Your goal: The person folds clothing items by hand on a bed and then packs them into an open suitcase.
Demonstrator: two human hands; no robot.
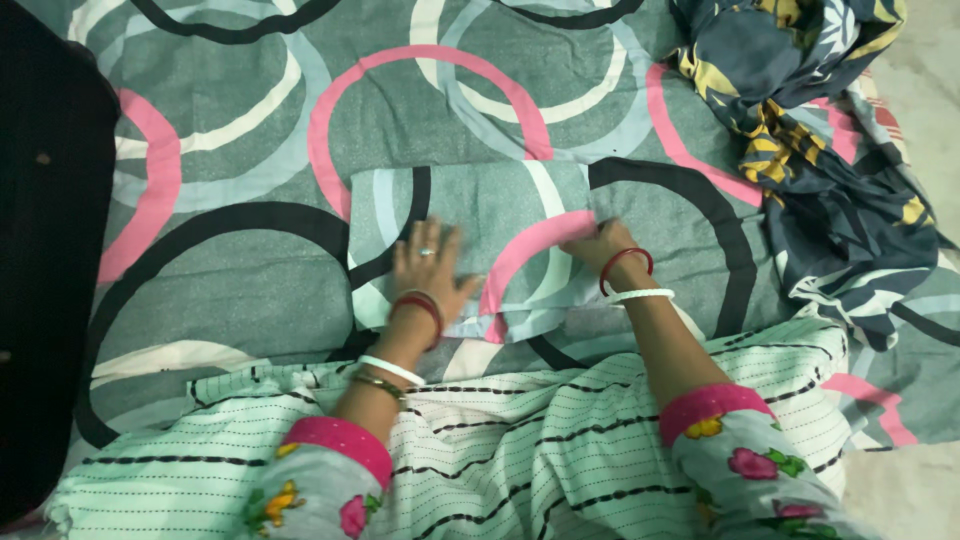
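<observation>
Kneeling over the bed, the person has a folded cloth [480, 245] lying in front of them on the bedsheet [230, 150], both printed in the same grey with pink, black and cream rings. It already makes a tidy rectangle with straight top and side edges, so most of the folding looks done to me. What seems left is the near edge, where a few layers fan out unevenly between the two wrists.

The left hand [430, 270] lies flat and spread on the cloth's left part, fingers open, pressing rather than gripping. The right hand [603, 245] sits at the right edge with fingers curled down; it may be pinching a layer there, but the fingertips are blurred and I cannot tell for sure.

A crumpled dark floral cloth [810, 120] lies well apart at the upper right, running out of view. A black shape [45, 250] fills the left side, too dark to identify. The person's striped lap hides the cloth's nearest corner.
</observation>
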